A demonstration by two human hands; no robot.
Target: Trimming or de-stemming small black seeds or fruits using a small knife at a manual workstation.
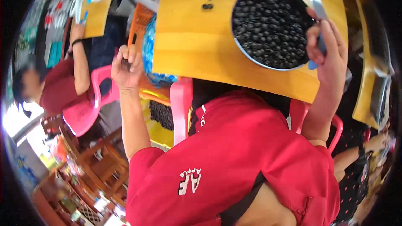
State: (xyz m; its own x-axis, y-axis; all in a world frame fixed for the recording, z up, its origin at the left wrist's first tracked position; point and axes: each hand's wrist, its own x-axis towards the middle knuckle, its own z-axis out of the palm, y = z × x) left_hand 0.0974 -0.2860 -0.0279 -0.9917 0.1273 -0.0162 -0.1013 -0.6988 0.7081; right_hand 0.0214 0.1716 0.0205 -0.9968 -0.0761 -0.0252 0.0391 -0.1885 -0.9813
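A round, pale-rimmed bowl [251,57] stands on the yellow wooden table [188,46], filled with small, shiny black round pieces [270,25]. My right hand [328,48] is closed at the bowl's right side, around a blue-handled tool [321,44] with a flat silver blade pointing away from me; it looks like a knife. My left hand [127,67] is raised left of the table, its fingers curled together. Something dark shows between those fingers, too small to name. A few loose black pieces [207,6] lie on the table left of the bowl.
Beside the table's left edge stands an orange crate [140,19] with a blue plastic bag [148,46]. Below it, a yellow crate [146,115] holds more black pieces. A co-worker [63,79] sits left on a pink chair [79,119]; another person's arm [347,161] shows at right.
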